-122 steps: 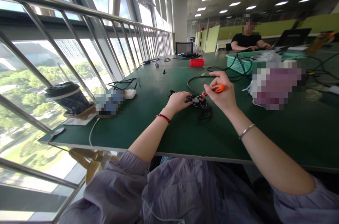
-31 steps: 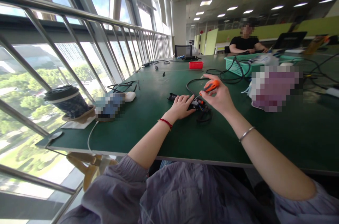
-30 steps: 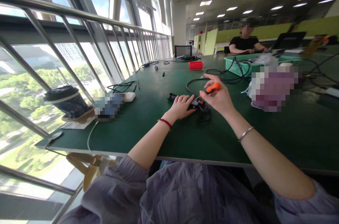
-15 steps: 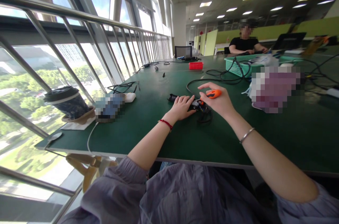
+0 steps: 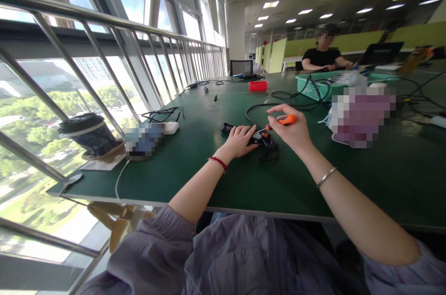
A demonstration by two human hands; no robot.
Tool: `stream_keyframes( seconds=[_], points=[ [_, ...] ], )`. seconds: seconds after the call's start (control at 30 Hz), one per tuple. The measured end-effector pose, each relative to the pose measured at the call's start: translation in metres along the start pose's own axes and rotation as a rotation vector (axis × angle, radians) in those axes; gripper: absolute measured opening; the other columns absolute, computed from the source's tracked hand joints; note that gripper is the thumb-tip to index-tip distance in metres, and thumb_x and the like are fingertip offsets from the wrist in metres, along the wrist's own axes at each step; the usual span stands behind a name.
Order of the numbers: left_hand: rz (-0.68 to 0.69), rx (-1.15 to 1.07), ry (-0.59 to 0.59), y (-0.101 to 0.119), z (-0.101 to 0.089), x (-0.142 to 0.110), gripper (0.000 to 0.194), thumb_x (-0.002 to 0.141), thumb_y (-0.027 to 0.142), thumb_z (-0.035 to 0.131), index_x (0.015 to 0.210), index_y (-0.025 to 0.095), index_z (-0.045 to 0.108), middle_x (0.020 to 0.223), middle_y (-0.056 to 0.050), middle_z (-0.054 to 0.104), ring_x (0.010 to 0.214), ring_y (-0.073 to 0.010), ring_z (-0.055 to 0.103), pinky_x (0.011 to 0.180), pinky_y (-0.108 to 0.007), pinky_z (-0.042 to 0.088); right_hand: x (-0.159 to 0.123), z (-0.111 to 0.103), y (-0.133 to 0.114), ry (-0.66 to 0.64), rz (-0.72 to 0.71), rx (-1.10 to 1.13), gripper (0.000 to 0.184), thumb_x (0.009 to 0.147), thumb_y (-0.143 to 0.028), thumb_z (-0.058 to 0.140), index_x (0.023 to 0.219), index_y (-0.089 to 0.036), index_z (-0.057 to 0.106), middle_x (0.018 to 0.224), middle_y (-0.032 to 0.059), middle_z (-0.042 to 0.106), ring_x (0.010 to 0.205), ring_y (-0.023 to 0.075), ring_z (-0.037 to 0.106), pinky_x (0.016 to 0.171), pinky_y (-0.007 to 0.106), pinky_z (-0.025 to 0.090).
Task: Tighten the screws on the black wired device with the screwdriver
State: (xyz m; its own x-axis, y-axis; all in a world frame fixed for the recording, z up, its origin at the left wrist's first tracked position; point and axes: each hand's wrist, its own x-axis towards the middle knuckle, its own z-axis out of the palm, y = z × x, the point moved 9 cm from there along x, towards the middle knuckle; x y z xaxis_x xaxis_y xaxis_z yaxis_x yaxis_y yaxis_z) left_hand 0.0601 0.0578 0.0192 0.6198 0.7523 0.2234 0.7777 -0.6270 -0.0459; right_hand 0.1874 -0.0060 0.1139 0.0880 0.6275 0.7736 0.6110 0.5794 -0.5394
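1. The left hand (image 5: 240, 140) held the black device (image 5: 264, 140) down on the table (image 5: 216, 183), fingers and thumb around it.
2. From that hand, the device's wired part lay at three o'clock, beside the thumb; a dark end showed toward half past ten.
3. The right hand (image 5: 291, 134) gripped an orange screwdriver (image 5: 287, 120), shaft toward nine o'clock, where the device lay just beside.
4. A red box (image 5: 258, 86) stood at the device's twelve o'clock, well apart.
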Motion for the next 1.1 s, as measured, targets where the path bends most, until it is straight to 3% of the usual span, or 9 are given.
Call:
stream_keyframes(
  seconds=[0.1,0.23,0.33,0.5,0.6,0.7,0.8,0.97,1.1],
  points=[
    [0.007,-0.003,0.01,-0.0001,-0.0002,0.0002,0.071,0.091,0.051,0.042,0.149,0.016,0.02,0.144,-0.015,0.037,0.134,-0.0305,0.03,0.112,-0.048,0.02,-0.0006,0.0014,-0.0032,-0.01,-0.033,0.006,0.015,0.071,-0.024,0.059,0.085,-0.021,0.063,0.081,0.0014,0.068,0.057,0.0133,0.057,0.063,0.028,0.047],
    [0.017,0.0,0.008,0.0008,-0.001,0.0002,0.071,0.091,0.05,0.042,0.149,0.018,0.018,0.143,-0.014,0.038,0.133,-0.0297,0.031,0.112,-0.048,0.02,-0.0018,-0.0007,-0.0014,0.035,-0.041,0.045,0.044,0.068,-0.024,0.063,0.111,-0.02,0.056,0.084,0.0021,0.063,0.062,0.0152,0.058,0.056,0.027,0.048],
    [0.017,0.002,-0.002,0.0016,-0.0017,0.0,0.071,0.091,0.05,0.041,0.149,0.018,0.018,0.143,-0.014,0.038,0.134,-0.0292,0.03,0.112,-0.047,0.02,-0.0023,-0.0007,0.0006,0.048,-0.046,0.044,0.054,0.068,-0.029,0.065,0.119,-0.02,0.05,0.083,0.0019,0.06,0.067,0.0171,0.06,0.057,0.028,0.049],
    [0.003,-0.007,-0.011,0.0011,-0.0015,0.0002,0.071,0.091,0.051,0.041,0.15,0.018,0.016,0.144,-0.014,0.036,0.134,-0.0298,0.029,0.112,-0.048,0.019,-0.002,0.0038,0.0055,-0.003,0.006,-0.028,0.038,0.071,-0.034,0.064,0.107,-0.022,0.057,0.066,-0.0018,0.06,0.06,0.0176,0.061,0.063,0.03,0.048],
    [0.001,-0.011,-0.017,0.001,-0.0014,0.0001,0.072,0.091,0.051,0.041,0.15,0.017,0.017,0.145,-0.014,0.036,0.135,-0.0303,0.029,0.113,-0.048,0.018,-0.0017,0.0047,0.0022,-0.028,0.01,-0.017,0.02,0.072,-0.03,0.061,0.091,-0.022,0.062,0.073,0.0004,0.065,0.056,0.0151,0.059,0.061,0.028,0.047],
    [0.004,-0.013,-0.025,0.0012,-0.0017,-0.0003,0.072,0.092,0.051,0.04,0.15,0.016,0.016,0.145,-0.014,0.036,0.135,-0.0303,0.029,0.113,-0.047,0.018,-0.0018,0.0081,-0.002,-0.078,-0.006,0.016,0.014,0.073,-0.027,0.059,0.086,-0.022,0.062,0.072,-0.0002,0.066,0.055,0.0137,0.058,0.06,0.027,0.046],
    [0.005,-0.019,-0.018,0.0012,-0.0022,0.0,0.071,0.091,0.05,0.041,0.15,0.019,0.016,0.145,-0.014,0.036,0.134,-0.0295,0.029,0.112,-0.048,0.019,-0.002,0.008,-0.0024,-0.071,-0.017,0.007,0.023,0.071,-0.025,0.06,0.094,-0.022,0.062,0.072,-0.0004,0.064,0.058,0.0147,0.058,0.062,0.028,0.048],
    [0.002,-0.001,-0.014,0.0013,-0.0018,0.0004,0.071,0.091,0.05,0.043,0.148,0.015,0.021,0.144,-0.014,0.038,0.133,-0.0296,0.03,0.113,-0.045,0.019,-0.0015,0.0039,0.0011,-0.008,-0.014,0.047,0.056,0.066,-0.028,0.066,0.119,-0.02,0.052,0.087,0.0023,0.063,0.063,0.0154,0.059,0.06,0.028,0.05],
    [0.001,-0.009,-0.022,0.0023,-0.0031,-0.0003,0.07,0.092,0.049,0.043,0.149,0.016,0.02,0.145,-0.014,0.036,0.135,-0.0295,0.029,0.113,-0.045,0.019,-0.0014,0.0051,0.0052,-0.029,0.041,-0.057,0.04,0.068,-0.033,0.067,0.105,-0.02,0.06,0.073,0.0002,0.064,0.06,0.0164,0.059,0.061,0.029,0.048]
  ],
)
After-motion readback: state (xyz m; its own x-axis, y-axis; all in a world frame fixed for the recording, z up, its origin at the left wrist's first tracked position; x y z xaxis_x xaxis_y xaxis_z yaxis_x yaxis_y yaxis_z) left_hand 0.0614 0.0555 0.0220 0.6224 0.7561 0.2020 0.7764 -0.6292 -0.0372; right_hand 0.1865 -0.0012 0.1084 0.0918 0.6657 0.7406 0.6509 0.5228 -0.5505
